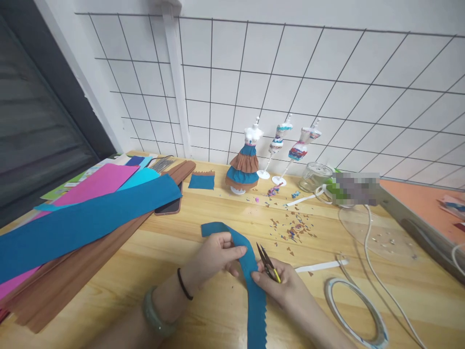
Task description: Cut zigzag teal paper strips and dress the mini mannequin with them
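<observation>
A long blue strip (257,310) of crepe-like paper runs from mid-table down to the bottom of the view; its lower right edge is zigzag cut. My left hand (214,257) pinches the strip's upper part between thumb and fingers. Just to the right, my right hand (285,286) grips the same strip with thumb and finger. Small scissors (268,264) with dark pointed blades and a bit of yellow are held in that hand, tips pointing up and away. Beyond the hands stands a miniature dress form (253,133) in a tiered blue and brown skirt (242,169).
Left lie blue (90,218), pink (98,184) and brown sheets (83,271), partly over a phone (169,206). Two more mini forms (278,143) stand behind, near a glass jar (314,177). Paper scraps (296,228), a tape roll (358,310) and a white cable (368,252) occupy the right.
</observation>
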The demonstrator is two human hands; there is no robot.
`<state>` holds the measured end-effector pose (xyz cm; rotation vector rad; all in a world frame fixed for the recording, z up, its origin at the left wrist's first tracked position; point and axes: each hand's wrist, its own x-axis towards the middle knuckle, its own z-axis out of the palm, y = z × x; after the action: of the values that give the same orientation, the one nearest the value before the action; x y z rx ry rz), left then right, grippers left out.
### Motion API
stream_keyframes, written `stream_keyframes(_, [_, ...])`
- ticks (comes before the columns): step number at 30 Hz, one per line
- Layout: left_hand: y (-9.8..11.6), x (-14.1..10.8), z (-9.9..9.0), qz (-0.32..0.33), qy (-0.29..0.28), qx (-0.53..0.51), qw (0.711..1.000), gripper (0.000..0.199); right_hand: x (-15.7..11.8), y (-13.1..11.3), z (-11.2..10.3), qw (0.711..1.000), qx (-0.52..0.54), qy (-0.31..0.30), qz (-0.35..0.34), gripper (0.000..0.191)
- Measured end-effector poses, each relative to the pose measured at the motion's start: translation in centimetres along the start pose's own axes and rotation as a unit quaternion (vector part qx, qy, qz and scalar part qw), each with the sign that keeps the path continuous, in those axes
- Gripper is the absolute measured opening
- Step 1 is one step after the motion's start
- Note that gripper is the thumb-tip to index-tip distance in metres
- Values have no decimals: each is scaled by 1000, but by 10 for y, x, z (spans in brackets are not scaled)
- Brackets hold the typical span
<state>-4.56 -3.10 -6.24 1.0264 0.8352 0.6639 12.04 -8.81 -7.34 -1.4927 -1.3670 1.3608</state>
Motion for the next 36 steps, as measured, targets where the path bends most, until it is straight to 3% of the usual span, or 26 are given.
stream_keyframes(4, [2,0,1,-16,-5,-51,999,25,-1,-2,4,1000,-17,3,18,27])
stream_keyframes(7, [5,0,3,-37,0,-64,997,27,-1,-3,4,1000,-6,-10,-6,27])
stream_keyframes(9, [6,0,3,-40,9,-59,997,29,-2,-2,3,999,26,-23,-18,29])
stream_keyframes(14, [6,-1,6,-4,16,-21,1000,32,-3,0,-1,994,78,-49,51,44])
stream_keyframes(26, [1,1,5,5,1,24,1000,32,-5,0,-3,991,75,-94,52,40])
stream_keyframes(36, [1,0,3,1,-14,21,1000,30,-5,2,-3,992,67,-95,46,40])
